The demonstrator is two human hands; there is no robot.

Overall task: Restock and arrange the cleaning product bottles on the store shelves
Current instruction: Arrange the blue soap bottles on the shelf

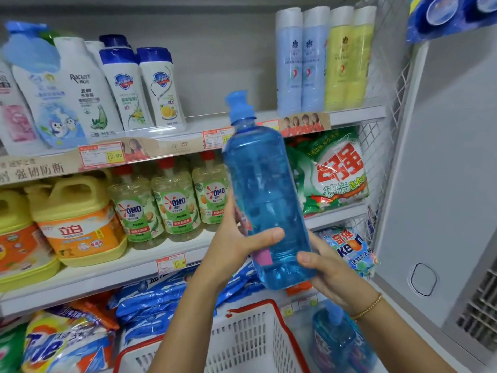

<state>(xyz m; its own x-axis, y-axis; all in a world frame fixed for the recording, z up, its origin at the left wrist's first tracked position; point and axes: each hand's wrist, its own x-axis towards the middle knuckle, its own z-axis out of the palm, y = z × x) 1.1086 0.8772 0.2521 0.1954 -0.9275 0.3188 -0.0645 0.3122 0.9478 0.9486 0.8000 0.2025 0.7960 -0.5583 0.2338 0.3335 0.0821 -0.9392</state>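
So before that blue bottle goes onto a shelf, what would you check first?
1. Grip: left hand and right hand both hold the blue bottle low down: ok.
2. Pump cap on: ok.
3. Bottle upright: tilted slightly: not ok.
4. Free spot: the gap on the top shelf beside the tall blue bottles looks open: ok.
5. Label facing out: it faces away from the camera: cannot tell.
6. Basket clear of the arms: ok.
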